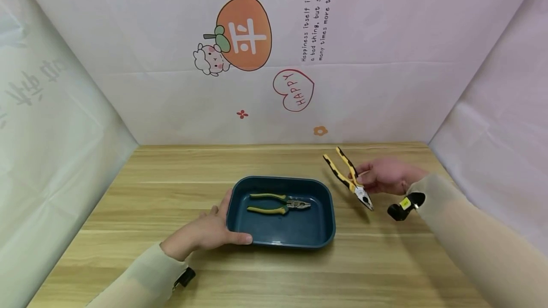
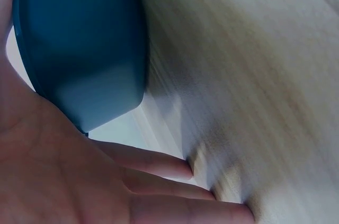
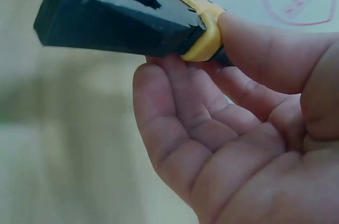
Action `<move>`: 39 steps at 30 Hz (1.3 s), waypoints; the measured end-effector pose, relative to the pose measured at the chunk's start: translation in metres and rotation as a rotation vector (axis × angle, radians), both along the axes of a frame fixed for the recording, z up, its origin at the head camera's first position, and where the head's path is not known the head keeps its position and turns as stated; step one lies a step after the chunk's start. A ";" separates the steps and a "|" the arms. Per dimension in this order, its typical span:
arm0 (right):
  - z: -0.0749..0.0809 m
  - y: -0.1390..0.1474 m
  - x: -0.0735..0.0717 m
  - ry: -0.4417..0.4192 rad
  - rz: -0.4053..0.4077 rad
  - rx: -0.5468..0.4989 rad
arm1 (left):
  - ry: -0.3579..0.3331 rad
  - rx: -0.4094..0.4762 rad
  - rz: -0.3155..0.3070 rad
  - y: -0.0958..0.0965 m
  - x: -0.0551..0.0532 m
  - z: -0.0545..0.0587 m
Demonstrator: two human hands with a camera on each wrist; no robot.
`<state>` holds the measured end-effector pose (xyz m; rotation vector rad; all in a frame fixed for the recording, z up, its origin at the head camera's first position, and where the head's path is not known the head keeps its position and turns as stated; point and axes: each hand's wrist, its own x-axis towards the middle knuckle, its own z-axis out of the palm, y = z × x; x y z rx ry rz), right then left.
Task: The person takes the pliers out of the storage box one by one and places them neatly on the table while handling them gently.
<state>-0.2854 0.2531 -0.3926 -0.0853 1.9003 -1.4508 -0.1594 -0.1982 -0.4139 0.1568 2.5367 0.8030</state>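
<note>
My right hand point(image 1: 385, 175) holds yellow-and-black pliers point(image 1: 361, 196) above the table, right of a dark blue bin point(image 1: 325, 239). In the right wrist view, thumb and fingers pinch the pliers point(image 3: 122, 20) near the pivot, the metal nose pointing left. The handles are spread apart. A second pair of pliers, with yellow-and-green handles point(image 1: 269, 211), lies inside the bin, its nose to the right. My left hand point(image 1: 210, 229) rests against the bin's left end, thumb along the front rim. In the left wrist view, its fingers point(image 2: 175, 208) are straight, with tips on the table.
The wood-grain table point(image 1: 291, 279) is bounded by a printed white backdrop point(image 1: 368, 103) behind and white sheets at both sides. A black device is strapped at each wrist.
</note>
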 end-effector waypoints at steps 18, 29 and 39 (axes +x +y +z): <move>-0.030 -0.008 0.025 0.109 -0.005 0.245 | 0.003 -0.005 -0.002 0.000 0.001 -0.001; -0.019 -0.027 0.031 0.428 0.183 0.625 | 0.006 -0.017 -0.002 0.000 0.000 0.000; -0.017 -0.035 0.027 0.528 0.232 0.765 | 0.003 -0.020 0.004 0.000 0.001 -0.001</move>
